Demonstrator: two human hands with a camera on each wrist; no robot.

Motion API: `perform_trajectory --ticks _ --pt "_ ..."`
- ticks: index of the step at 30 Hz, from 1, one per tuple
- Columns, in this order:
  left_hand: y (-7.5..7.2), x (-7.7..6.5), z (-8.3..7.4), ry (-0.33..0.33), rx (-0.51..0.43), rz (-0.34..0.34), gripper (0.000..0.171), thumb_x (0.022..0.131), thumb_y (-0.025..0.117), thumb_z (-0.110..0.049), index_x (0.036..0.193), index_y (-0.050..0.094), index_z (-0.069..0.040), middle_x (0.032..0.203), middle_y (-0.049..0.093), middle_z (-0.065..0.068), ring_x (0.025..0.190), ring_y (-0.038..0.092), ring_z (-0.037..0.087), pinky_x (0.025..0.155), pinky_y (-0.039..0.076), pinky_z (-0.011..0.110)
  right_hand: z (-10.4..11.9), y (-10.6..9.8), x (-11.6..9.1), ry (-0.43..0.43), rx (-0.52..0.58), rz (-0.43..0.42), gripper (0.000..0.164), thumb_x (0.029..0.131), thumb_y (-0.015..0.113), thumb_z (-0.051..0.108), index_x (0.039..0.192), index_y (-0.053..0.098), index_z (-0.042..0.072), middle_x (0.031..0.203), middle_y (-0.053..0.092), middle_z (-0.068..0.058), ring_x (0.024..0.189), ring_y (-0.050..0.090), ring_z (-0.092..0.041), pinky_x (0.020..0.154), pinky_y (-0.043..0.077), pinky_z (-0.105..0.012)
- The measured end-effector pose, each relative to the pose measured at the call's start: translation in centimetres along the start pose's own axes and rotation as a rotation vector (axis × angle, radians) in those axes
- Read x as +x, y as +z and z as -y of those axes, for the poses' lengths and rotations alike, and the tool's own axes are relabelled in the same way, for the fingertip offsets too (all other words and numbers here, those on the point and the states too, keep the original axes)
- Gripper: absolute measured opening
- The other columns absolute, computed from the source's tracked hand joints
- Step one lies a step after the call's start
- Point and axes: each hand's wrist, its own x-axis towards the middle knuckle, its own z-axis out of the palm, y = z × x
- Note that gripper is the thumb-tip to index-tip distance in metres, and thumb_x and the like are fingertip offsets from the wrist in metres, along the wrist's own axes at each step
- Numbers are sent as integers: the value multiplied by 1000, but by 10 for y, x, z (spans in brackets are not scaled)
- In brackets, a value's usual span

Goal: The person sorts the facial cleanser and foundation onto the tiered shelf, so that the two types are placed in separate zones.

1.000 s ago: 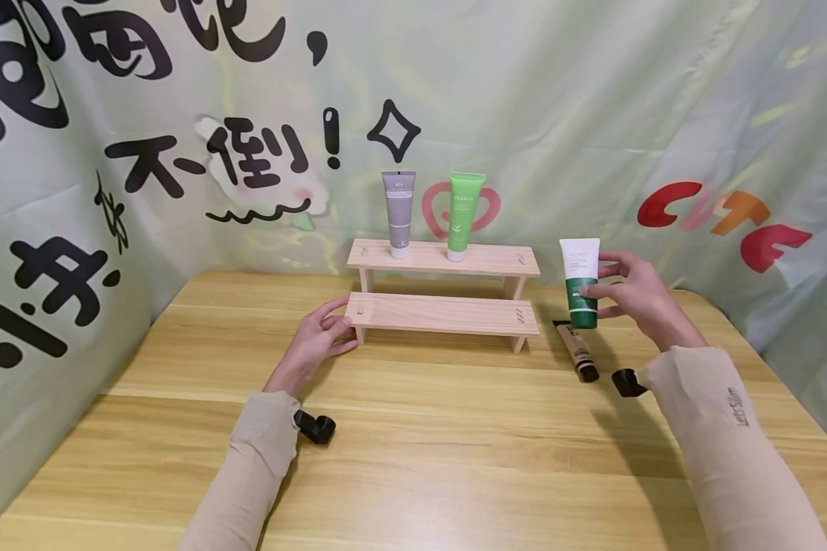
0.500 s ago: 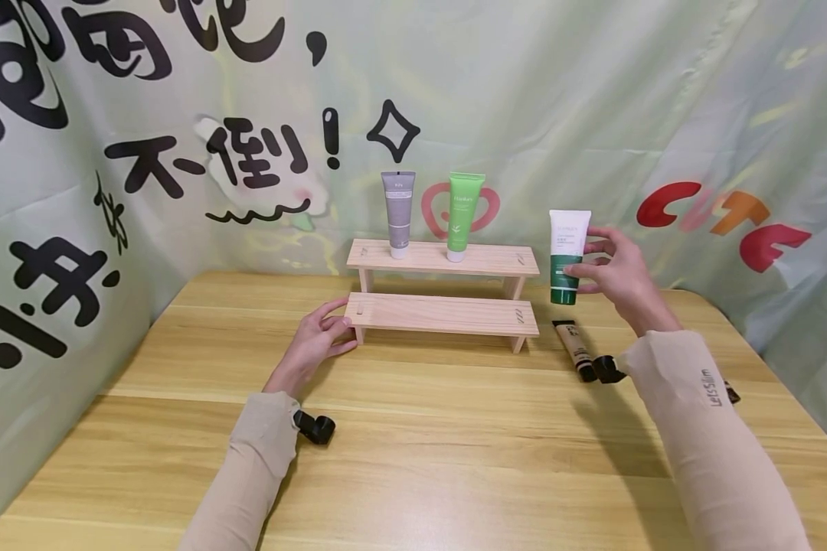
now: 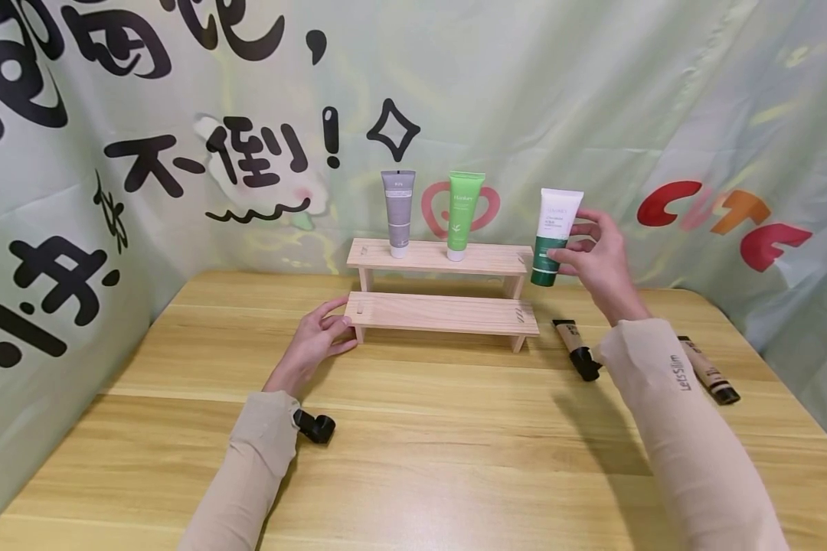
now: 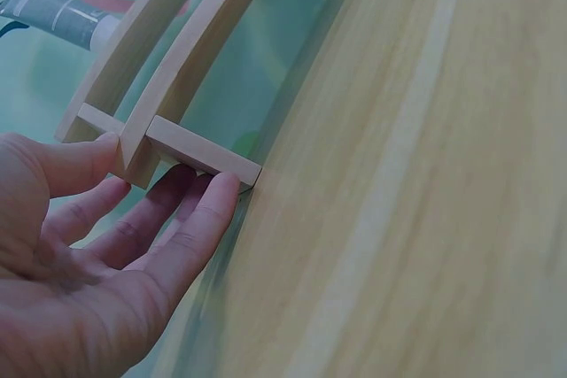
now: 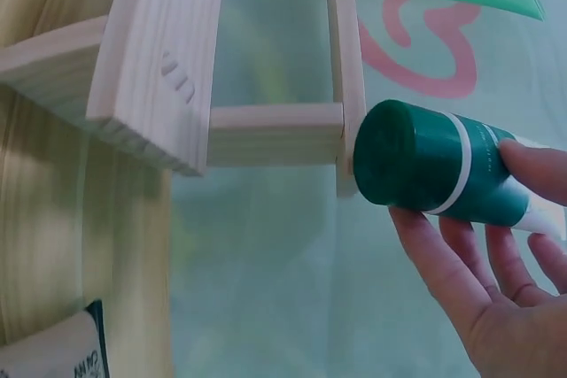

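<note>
White-and-green tube (image 3: 555, 228) hangs clear of the table (image 3: 413, 444) in the right hand (image 3: 601, 260), whose thumb and fingers pinch it around its lower half. That hand is plainly the nearer one, reaching in from between three and four o'clock of the tube; the left hand (image 3: 317, 337) is well apart, between eight and nine o'clock, lightly grasping the left end of the wooden stand (image 3: 427, 312) at its lower step, thumb by the board and fingers against the leg. What counts is how the tube sits against the upper shelf (image 3: 492, 260): the shelf runs off toward nine o'clock, its right end just beside the dark green cap (image 5: 412, 157), though I cannot tell whether the two touch. The long axis is nearly upright with a slight lean, cap end between six and seven, white end between twelve and one. At nine o'clock the light green tube (image 3: 465, 214) stands upright on that shelf, the purple-grey tube (image 3: 400, 214) farther along the same way. One beige tube (image 3: 567, 334) lies just short of six o'clock, another (image 3: 710, 371) between four and five.
</note>
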Motion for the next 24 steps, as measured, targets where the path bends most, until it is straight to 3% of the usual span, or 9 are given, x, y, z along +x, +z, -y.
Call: perform_trajectory --ticks 13,24 --pt "0 0 0 0 9 -3 52 109 44 -5 160 31 -7 147 46 30 129 50 40 98 55 41 4 24 9 -89 118 -42 69 90 69 -11 148 38 10 122 51 -4 100 52 -17 71 58 -19" --pt "0 0 0 2 20 -1 52 109 44 -5 159 31 -7 144 48 31 128 51 40 98 55 41 9 52 21 -199 131 -105 62 86 68 -16 139 44 4 120 55 -8 101 54 -20 87 49 -29"
